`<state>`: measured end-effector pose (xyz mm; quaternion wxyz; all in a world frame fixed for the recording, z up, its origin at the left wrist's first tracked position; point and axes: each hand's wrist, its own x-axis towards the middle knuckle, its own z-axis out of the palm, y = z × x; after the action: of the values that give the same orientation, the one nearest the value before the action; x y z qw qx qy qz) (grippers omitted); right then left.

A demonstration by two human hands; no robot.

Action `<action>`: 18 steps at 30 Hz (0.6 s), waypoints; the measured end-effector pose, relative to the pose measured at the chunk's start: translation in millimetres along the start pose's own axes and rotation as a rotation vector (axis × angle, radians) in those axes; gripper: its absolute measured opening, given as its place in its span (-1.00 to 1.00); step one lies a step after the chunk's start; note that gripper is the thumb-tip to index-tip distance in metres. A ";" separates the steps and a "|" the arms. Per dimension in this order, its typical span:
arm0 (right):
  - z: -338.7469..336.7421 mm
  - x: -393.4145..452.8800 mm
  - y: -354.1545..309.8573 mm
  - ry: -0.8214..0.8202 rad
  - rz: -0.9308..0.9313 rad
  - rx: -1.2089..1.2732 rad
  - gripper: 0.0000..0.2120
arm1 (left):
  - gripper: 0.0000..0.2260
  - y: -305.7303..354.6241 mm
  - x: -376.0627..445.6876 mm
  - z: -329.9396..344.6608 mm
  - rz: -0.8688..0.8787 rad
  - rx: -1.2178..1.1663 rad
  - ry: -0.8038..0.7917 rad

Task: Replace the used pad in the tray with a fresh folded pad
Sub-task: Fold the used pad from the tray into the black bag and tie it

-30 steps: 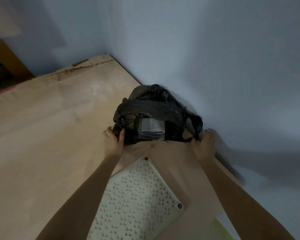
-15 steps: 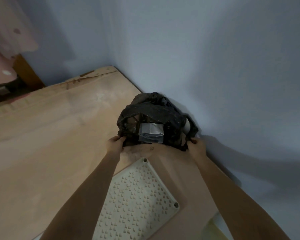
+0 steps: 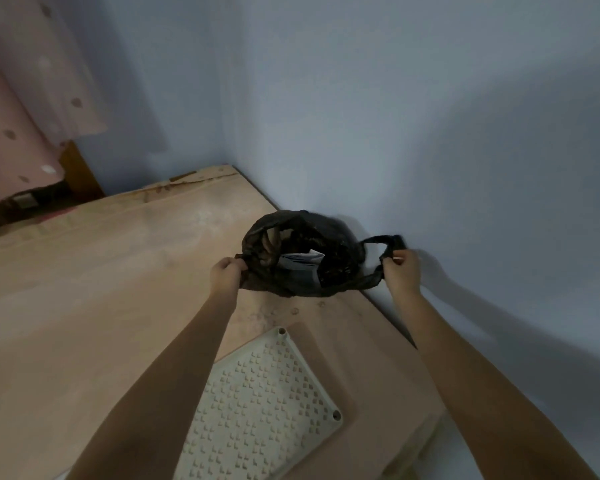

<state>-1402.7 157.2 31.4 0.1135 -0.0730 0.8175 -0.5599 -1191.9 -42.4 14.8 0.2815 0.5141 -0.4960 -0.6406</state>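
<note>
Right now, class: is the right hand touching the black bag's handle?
Touching. The head view shows the right hand pinching the black bag by its handle loop.

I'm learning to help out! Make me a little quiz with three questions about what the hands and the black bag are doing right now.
1. True or false: the left hand and the right hand both grip the black bag.
2. What pale thing shows through the bag's open mouth?
A. a cup
B. a folded pad
C. a shoe
3. Fill in: the white grid dotted with little holes lies on the wooden board, ______ the two forearms.

Key
1. True: each hand grips one side of the bag.
2. B
3. between
</note>
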 end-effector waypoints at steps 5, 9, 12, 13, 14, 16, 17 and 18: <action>-7.3 1.0 -14.4 -0.009 0.046 0.060 -0.75 | -0.92 9.4 -12.3 -4.4 -0.079 -0.130 -0.029; -13.3 -2.3 -23.0 -0.037 0.060 0.118 -0.76 | -0.91 16.4 -18.5 -8.0 -0.050 -0.194 -0.025; -19.5 -5.2 -26.1 -0.063 0.078 0.179 -0.70 | -0.98 20.3 -18.7 -11.1 -0.041 -0.218 -0.022; -21.4 -6.0 -26.3 -0.064 0.085 0.203 -0.70 | -0.90 20.8 -18.1 -11.7 -0.043 -0.223 -0.029; -23.1 -6.4 -25.8 -0.058 0.094 0.223 -0.72 | -0.79 21.4 -18.6 -11.4 -0.046 -0.231 -0.039; -25.8 -8.5 -24.3 -0.041 0.110 0.243 -0.79 | -0.60 22.7 -19.4 -9.4 -0.058 -0.242 -0.048; -26.7 -9.6 -23.1 -0.041 0.115 0.240 -0.84 | -0.58 23.5 -20.7 -7.8 -0.061 -0.240 -0.041; -27.3 -11.3 -22.2 -0.038 0.128 0.234 -0.87 | -0.59 23.7 -21.7 -5.8 -0.059 -0.233 -0.028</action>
<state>-1399.3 176.4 62.7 0.1723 -0.0178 0.7471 -0.6417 -1183.2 -33.8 45.1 0.3135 0.4831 -0.4066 -0.7092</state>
